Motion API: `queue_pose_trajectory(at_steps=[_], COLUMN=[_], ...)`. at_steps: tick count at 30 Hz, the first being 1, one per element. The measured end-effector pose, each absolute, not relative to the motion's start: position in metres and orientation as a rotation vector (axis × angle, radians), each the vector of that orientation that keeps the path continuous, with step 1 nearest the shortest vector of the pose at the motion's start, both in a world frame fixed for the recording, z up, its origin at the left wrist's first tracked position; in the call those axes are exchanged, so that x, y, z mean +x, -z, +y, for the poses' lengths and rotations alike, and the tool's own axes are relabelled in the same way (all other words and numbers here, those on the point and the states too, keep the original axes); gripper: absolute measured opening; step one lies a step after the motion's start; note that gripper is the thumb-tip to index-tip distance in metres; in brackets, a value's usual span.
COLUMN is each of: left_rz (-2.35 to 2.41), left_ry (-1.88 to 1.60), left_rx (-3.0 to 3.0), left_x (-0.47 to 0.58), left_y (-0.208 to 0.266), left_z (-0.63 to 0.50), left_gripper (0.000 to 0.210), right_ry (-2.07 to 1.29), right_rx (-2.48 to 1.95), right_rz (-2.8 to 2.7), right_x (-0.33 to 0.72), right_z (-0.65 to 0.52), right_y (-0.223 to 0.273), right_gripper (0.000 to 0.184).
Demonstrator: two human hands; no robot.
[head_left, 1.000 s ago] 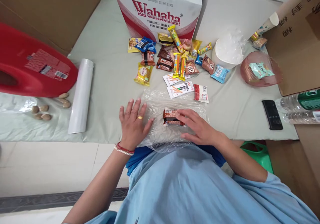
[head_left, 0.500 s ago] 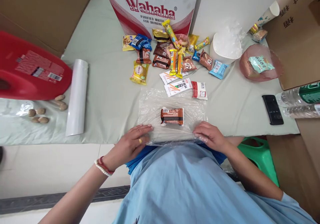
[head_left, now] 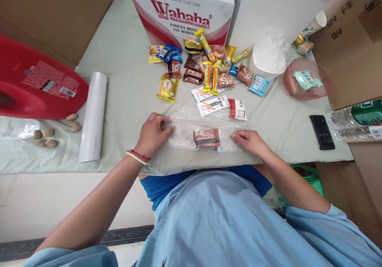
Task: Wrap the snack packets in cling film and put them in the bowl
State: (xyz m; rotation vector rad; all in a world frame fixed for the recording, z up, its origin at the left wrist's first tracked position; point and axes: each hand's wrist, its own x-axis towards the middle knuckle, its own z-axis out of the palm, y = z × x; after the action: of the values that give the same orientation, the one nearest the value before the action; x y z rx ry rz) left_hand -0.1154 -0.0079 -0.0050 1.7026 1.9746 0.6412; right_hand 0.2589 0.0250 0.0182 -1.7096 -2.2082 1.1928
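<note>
A brown-wrapped snack (head_left: pixel 206 138) lies near the table's front edge, under a layer of clear plastic film (head_left: pixel 182 137) folded over it. At the film's left side, my left hand (head_left: pixel 155 131) grips it between thumb and fingers. My right hand (head_left: pixel 249 141) pinches the right side of the film, fingers curled. Just beyond the film are a white snack packet (head_left: pixel 212 106) and a red-and-white packet (head_left: pixel 238 109).
A pile of wrapped snacks (head_left: pixel 195 76) lies before a Wahaha carton (head_left: pixel 185 16). To the left are a film roll (head_left: pixel 93 117), a red jug (head_left: pixel 44 84) and walnuts (head_left: pixel 48 133). A white bowl (head_left: pixel 262 66), pink bowl (head_left: pixel 324 84), phone (head_left: pixel 322 132) and bottles (head_left: pixel 343 118) stand or lie right.
Both hands have moved away from my body, carrying the film's near edge forward over the brown snack. The film now covers it and takes up less of the table.
</note>
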Motion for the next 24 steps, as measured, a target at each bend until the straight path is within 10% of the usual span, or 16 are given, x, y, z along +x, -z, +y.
queue_pose_trajectory(at_steps=[10,15,24], left_rz=[2.199,1.668,1.719], left_ry=[-1.198,-0.766,-0.439], left_rx=[1.991,2.321,2.477], left_x=[-0.076,-0.006,0.013], left_y=[-0.041,-0.039,-0.01], left_z=[-0.05,-0.056,-0.052], left_gripper=[0.019,0.026,0.025], right_ry=[-0.224,-0.241,-0.806], right_rx=[-1.48,-1.563,-1.215], right_rz=[-2.551,-2.71,-2.662], right_x=[0.234,0.174,0.171], right_z=[0.055,0.101,0.112], right_y=[-0.063,-0.048,-0.048], right_gripper=[0.033,0.047,0.016])
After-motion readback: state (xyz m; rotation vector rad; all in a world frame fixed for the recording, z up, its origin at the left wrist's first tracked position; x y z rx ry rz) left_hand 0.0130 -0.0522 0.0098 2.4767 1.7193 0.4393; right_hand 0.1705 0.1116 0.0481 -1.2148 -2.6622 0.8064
